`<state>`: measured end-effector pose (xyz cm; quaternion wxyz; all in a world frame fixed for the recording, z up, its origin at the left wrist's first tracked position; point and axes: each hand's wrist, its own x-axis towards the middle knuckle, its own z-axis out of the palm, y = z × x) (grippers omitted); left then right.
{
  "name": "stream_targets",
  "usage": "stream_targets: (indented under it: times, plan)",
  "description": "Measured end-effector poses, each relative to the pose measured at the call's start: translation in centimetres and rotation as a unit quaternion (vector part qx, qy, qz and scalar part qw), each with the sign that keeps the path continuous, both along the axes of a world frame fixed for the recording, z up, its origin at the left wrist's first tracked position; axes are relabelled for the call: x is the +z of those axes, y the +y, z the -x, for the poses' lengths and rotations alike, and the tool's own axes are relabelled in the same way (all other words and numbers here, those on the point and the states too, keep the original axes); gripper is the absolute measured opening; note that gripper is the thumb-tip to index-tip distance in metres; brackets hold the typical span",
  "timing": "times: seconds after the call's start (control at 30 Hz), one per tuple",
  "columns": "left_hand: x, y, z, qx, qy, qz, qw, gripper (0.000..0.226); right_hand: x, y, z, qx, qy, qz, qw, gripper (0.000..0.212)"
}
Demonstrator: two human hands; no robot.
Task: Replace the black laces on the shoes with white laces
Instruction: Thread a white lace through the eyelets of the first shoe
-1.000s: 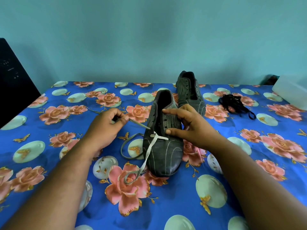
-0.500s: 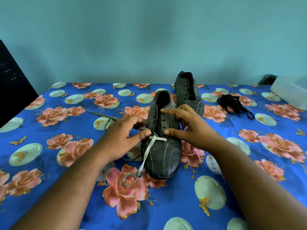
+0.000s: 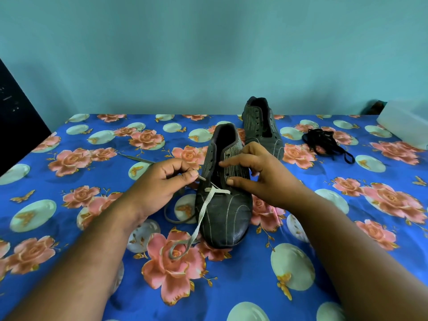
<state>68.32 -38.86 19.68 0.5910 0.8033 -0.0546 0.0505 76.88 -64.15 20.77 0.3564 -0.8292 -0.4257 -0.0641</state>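
A dark grey shoe [image 3: 225, 216] lies toe-toward-me on the flowered cloth, with a white lace [image 3: 203, 212] threaded through its lowest eyelets. One lace end trails down over the toe onto the cloth. My left hand [image 3: 162, 184] pinches the other lace tip beside the shoe's left eyelet row. My right hand [image 3: 261, 174] holds the tongue and right eyelet flap, thumb and forefinger spread over them. A second, unlaced dark shoe [image 3: 260, 126] stands behind. A heap of black laces [image 3: 324, 141] lies to the right.
A blue flowered cloth [image 3: 301, 286] covers the surface. Another pale lace [image 3: 136, 158] lies on it left of the shoes. A white box [image 3: 405, 123] sits at the far right, a black object [image 3: 16, 119] at the far left. A teal wall rises behind.
My left hand moved right from the open cloth to the shoe's left side, bringing the lace tip up to the eyelets. My right hand stayed on the tongue.
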Motion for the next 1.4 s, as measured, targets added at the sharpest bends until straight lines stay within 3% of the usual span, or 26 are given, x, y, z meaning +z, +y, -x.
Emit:
stream_targets:
  times: [0.17, 0.37, 0.5, 0.57, 0.67, 0.9, 1.17, 1.3, 1.4]
  plan:
    - [0.1, -0.2, -0.1, 0.009, -0.029, -0.041, 0.999, 0.012, 0.3, 0.8, 0.6, 0.020, -0.044, 0.039, 0.998, 0.020]
    - [0.8, -0.7, 0.2, 0.005, 0.000, -0.032, 0.999, 0.018, 0.8, 1.5, 1.4, -0.022, -0.014, 0.154, 0.988, 0.037]
    - [1.4, -1.6, 0.5, 0.042, 0.067, -0.077, 0.994, 0.054, 1.8, 2.2, 1.6, -0.028, 0.033, 0.206, 0.978, 0.023]
    - [1.5, -2.0, 0.6, 0.055, 0.081, -0.085, 0.992, 0.060, 2.0, 2.1, 1.6, -0.021, 0.063, 0.197, 0.978, 0.011]
    - [1.5, -2.5, 0.7, 0.057, 0.109, -0.061, 0.990, 0.059, 2.2, 1.9, 1.7, -0.019, 0.096, 0.175, 0.980, 0.015]
    - [1.8, -2.4, 0.5, 0.053, 0.150, 0.039, 0.986, 0.029, 2.0, 2.4, 1.6, -0.032, 0.140, 0.115, 0.983, 0.005]
    - [1.7, -2.5, 0.3, 0.039, 0.163, 0.062, 0.984, 0.021, 1.5, 2.9, 1.7, -0.045, 0.147, 0.105, 0.982, 0.014]
    - [1.7, -2.4, 0.6, 0.042, 0.132, 0.030, 0.990, 0.022, 1.3, 3.4, 1.9, -0.056, 0.149, 0.074, 0.984, 0.036]
    - [1.8, -1.6, 0.5, 0.038, 0.072, -0.050, 0.995, 0.027, 1.1, 3.5, 1.8, -0.064, 0.151, 0.048, 0.985, 0.033]
